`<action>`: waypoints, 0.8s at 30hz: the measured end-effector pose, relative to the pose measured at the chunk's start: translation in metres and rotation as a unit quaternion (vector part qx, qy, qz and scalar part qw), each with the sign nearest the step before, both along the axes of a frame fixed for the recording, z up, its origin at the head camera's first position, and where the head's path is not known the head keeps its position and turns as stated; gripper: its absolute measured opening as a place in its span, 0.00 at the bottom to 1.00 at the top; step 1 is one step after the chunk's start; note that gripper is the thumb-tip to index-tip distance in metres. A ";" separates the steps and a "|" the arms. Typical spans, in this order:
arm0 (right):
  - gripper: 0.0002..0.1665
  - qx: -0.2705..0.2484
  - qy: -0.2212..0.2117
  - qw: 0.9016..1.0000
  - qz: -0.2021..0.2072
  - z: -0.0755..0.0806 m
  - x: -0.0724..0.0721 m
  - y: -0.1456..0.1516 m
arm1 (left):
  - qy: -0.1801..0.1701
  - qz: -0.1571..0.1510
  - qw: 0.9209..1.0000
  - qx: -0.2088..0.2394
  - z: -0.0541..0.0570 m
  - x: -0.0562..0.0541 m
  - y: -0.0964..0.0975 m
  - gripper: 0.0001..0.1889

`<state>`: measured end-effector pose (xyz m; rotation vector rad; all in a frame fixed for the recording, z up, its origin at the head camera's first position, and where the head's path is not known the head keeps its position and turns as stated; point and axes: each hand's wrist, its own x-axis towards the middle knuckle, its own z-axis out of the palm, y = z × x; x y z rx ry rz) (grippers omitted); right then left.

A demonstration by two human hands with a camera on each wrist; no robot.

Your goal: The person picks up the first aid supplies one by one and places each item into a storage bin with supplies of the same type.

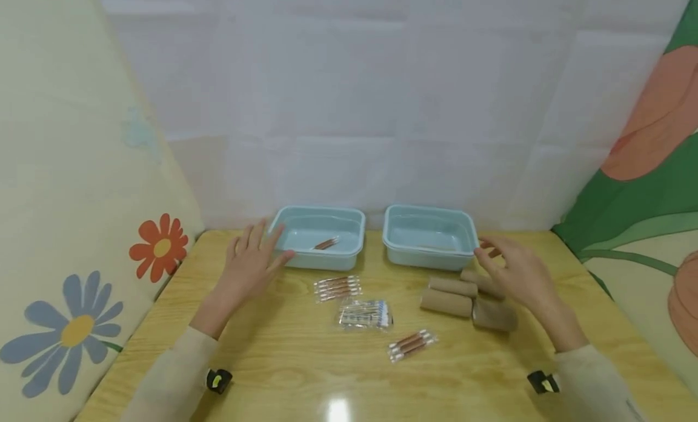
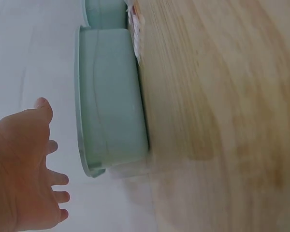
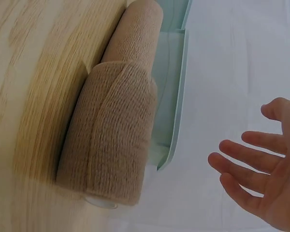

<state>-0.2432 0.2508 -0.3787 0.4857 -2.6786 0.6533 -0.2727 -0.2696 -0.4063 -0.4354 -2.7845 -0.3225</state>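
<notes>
Head view: the left hand (image 1: 248,267) is positioned beside the left blue bin (image 1: 322,263), which lies immediately to its right. Fingers of the left hand are spread apart, nothing gripped; the left wrist view shows the hand clear of the bin wall. A small pack (image 1: 327,244) lies inside this bin, to the right of the thumb.

The right hand (image 1: 518,273) has its fingers apart and slightly bent, holding nothing. Located just left of its fingertips: the right blue bin (image 1: 425,261). The right wrist view shows a gap between fingers and bin. Four brown rolls (image 1: 446,302) lie on the table (image 1: 272,373), below and to the left of the right hand; the nearest has a ribbed surface.

Between the hands, toward the wearer: an upper swab pack (image 1: 338,288), right of the left hand; a clear pack (image 1: 364,314) adjoining it; and a lower swab pack (image 1: 411,345), well left of the right wrist.
</notes>
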 end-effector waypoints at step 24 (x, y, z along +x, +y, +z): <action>0.23 0.016 0.011 0.995 0.103 0.015 -0.019 -0.082 | -0.056 -0.070 0.970 0.224 -0.011 -0.035 -0.021 0.47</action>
